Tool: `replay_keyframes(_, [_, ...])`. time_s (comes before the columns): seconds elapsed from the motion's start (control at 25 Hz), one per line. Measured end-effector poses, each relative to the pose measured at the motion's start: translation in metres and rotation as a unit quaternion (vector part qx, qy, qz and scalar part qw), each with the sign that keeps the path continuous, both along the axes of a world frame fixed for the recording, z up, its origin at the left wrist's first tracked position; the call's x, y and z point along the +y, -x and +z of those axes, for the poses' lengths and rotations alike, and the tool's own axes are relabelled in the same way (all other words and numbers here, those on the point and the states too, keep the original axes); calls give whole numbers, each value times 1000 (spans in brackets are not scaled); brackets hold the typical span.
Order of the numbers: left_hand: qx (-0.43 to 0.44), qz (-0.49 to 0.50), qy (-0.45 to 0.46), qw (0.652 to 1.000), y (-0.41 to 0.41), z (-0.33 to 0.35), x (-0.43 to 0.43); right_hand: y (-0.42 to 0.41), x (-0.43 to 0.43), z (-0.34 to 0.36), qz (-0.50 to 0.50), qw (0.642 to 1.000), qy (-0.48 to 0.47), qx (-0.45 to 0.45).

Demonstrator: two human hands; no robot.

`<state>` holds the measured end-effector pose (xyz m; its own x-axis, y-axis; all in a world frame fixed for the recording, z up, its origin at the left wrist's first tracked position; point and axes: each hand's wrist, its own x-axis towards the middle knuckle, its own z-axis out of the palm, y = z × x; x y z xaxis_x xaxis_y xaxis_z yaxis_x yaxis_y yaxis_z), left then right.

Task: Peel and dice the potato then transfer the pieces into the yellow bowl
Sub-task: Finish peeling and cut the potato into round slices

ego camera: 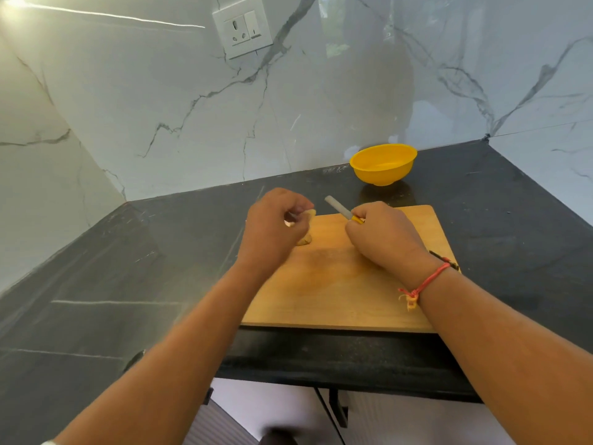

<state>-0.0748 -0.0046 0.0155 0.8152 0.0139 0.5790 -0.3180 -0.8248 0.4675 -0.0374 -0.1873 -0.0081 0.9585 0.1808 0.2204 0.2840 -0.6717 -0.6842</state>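
**Under both hands, on the cutting board (337, 290): potato held, tool held**

Beneath the curled fingers of the left hand (272, 226) lies the potato (305, 240), pale yellow and mostly covered. One part shows past the fingertips and another below the palm. The left hand is closed round it, grasping it at the board's far left corner. Whether the potato rests on the board or is lifted just clear of it cannot be told.

Just to the right of the left hand, with a bare strip of board between them, the right hand (382, 236) is clenched round a yellow-handled tool (357, 220). Its pale grey blade juts from the thumb side of the fist, pointing away and towards the left hand. The blade tip is apart from the potato. Knife or peeler cannot be determined. The heel of the right hand sits low over the board. A red thread bracelet (426, 282) is tied round the right wrist.

Beyond the right hand, well apart from the board's far edge, the yellow bowl (378, 176) stands upright on the dark bench (128, 268), close to the marble wall. No pieces can be seen in it.

Above and beyond the left hand, a white wall socket (242, 27) is set in the marble.
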Motion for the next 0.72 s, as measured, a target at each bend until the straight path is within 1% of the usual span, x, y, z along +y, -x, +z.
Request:
replay_keyframes(0.04, [-9, -22, -31, 999, 6, -7, -13, -2, -3, 0, -8, 1000, -11, 1])
replay_keyframes(0.12, [3, -42, -85, 996, 13, -22, -29, -3, -7, 0, -20, 1000, -21, 0])
replay_keyframes(0.16, [24, -42, -93, 995, 14, -26, -31, -3, -8, 0, -19, 1000, -20, -2])
replay_keyframes(0.32, [125, -16, -73, 989, 19, -22, -21, -1, -8, -1, 3, 1000, -1, 7])
replay_keyframes(0.4, [150, 11, -60, 987, 21, -17, -14, -2, -6, -3, 8, 1000, -3, 18])
replay_keyframes(0.48, [173, 17, -58, 983, 18, -14, -11, -4, -5, -3, 14, 1000, 2, 25])
replay_keyframes(0.6, [207, 5, -92, 974, 6, -18, -11, -2, -4, -3, 31, 998, -15, 60])
replay_keyframes(0.72, [216, 41, -161, 962, -7, -22, -8, 0, -3, -3, 38, 996, -35, 69])
